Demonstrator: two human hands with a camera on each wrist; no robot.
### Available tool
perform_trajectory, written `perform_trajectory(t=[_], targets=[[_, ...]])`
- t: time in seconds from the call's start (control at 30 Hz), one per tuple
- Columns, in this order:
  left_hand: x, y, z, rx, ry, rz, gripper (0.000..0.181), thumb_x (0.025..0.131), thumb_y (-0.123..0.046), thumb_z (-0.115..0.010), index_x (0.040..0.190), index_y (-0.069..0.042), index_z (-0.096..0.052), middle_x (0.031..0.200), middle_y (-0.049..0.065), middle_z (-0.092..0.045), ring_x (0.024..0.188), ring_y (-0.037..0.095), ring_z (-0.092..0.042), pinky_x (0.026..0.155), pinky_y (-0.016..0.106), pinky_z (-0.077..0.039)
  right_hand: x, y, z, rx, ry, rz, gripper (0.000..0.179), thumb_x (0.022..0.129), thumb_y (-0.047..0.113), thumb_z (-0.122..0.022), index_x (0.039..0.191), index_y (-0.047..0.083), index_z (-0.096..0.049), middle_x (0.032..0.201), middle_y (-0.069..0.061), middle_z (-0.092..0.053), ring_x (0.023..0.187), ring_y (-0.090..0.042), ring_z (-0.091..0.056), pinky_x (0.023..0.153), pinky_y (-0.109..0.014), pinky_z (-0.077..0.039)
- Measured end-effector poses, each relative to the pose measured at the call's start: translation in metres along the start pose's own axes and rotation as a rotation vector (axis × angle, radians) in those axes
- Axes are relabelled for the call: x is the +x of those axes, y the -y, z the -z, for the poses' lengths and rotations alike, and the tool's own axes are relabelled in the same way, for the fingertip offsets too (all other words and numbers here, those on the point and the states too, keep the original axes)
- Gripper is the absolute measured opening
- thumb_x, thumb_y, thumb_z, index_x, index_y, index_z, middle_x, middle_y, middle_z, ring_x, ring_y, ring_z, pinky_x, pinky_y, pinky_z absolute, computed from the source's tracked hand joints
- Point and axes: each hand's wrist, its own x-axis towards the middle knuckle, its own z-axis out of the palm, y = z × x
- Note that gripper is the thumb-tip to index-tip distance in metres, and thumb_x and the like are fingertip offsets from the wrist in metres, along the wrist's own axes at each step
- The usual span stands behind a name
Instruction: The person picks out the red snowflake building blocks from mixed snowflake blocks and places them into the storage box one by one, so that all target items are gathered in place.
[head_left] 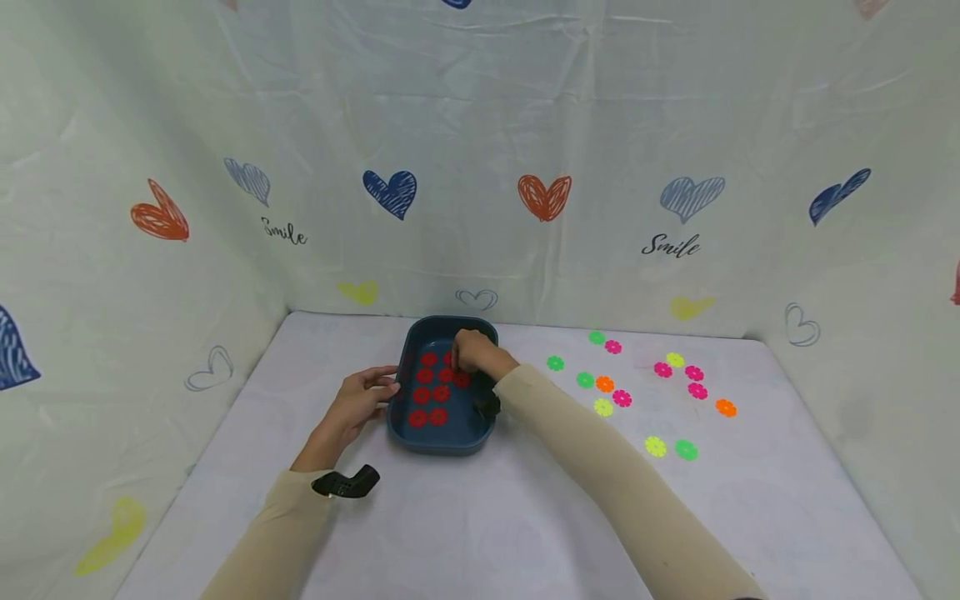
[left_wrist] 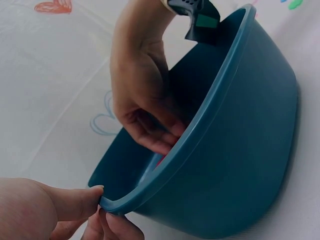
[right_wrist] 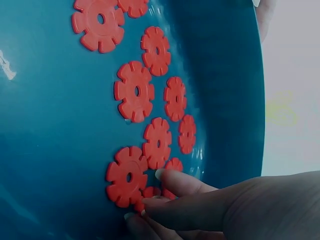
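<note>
A deep blue plastic tub [head_left: 468, 433] holds several red notched discs [right_wrist: 135, 91], flat and flower-shaped with a hole in the middle. My left hand [head_left: 356, 406] pinches the tub's left rim, thumb on top and fingers below on the outside, as the left wrist view shows. Inside the tub, toward its far end, my right hand [head_left: 474, 352] reaches down with bent fingers. In the right wrist view its thumb and fingertips pinch a small red disc [right_wrist: 151, 191] close to the tub floor, partly hidden by the fingers.
On the white-covered table [head_left: 465, 533], to the right of the tub, lie scattered discs: green [head_left: 585, 380], pink [head_left: 622, 398], orange [head_left: 726, 407] and yellow [head_left: 655, 447]. A white curtain [head_left: 465, 125] printed with hearts hangs behind and at the sides. Both wrists wear black straps [head_left: 347, 483].
</note>
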Motion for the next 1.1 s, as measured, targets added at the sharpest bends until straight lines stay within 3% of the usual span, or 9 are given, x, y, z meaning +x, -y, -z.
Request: perform_trajectory(t=[0.27, 0.53, 0.73, 0.87, 1.1], targets=[[0.0, -0.001, -0.004, -0.001, 0.009, 0.0, 0.047, 0.106, -0.006, -0.062, 0.151, 0.003, -0.052, 0.127, 0.017, -0.058, 0.097, 0.017, -0.06, 0.073, 0.025, -0.054, -0.006, -0.003, 0.003, 0.023, -0.018, 0.005, 0.022, 0.087, -0.013, -0.069, 0.088, 0.005, -0.082, 0.099, -0.009, -0.077, 0.073, -0.017, -0.056, 0.062, -0.025, -0.046], [0.001, 0.0, 0.0, 0.008, 0.031, -0.014, 0.049, 0.106, -0.006, -0.062, 0.152, 0.004, -0.05, 0.121, 0.013, -0.058, 0.094, 0.015, -0.06, 0.072, 0.025, -0.054, -0.016, -0.007, 0.013, 0.059, -0.049, 0.055, 0.025, 0.088, -0.013, -0.065, 0.096, 0.004, -0.082, 0.104, -0.009, -0.078, 0.081, -0.018, -0.06, 0.067, -0.027, -0.05], [0.002, 0.001, 0.005, 0.03, 0.036, 0.003, 0.049, 0.106, -0.007, -0.06, 0.154, 0.003, -0.049, 0.127, 0.016, -0.056, 0.097, 0.016, -0.059, 0.075, 0.024, -0.054, -0.033, -0.01, 0.028, 0.157, -0.052, 0.119, 0.022, 0.09, -0.01, -0.066, 0.101, 0.002, -0.081, 0.102, -0.011, -0.079, 0.091, -0.02, -0.068, 0.078, -0.028, -0.056], [0.001, 0.001, 0.007, 0.027, 0.051, -0.003, 0.051, 0.107, -0.007, -0.06, 0.154, 0.004, -0.046, 0.126, 0.015, -0.057, 0.096, 0.014, -0.06, 0.075, 0.024, -0.055, -0.046, -0.017, 0.036, 0.242, -0.033, 0.146, 0.02, 0.092, -0.009, -0.068, 0.105, 0.001, -0.08, 0.099, -0.012, -0.076, 0.087, -0.018, -0.066, 0.075, -0.027, -0.054], [0.003, 0.0, 0.005, 0.04, 0.055, 0.016, 0.052, 0.107, -0.008, -0.06, 0.156, 0.002, -0.046, 0.13, 0.016, -0.055, 0.099, 0.015, -0.059, 0.076, 0.024, -0.055, -0.07, -0.034, 0.046, 0.38, -0.021, 0.117, 0.024, 0.091, -0.011, -0.071, 0.112, -0.001, -0.077, 0.097, -0.008, -0.069, 0.086, -0.017, -0.064, 0.076, -0.027, -0.057]])
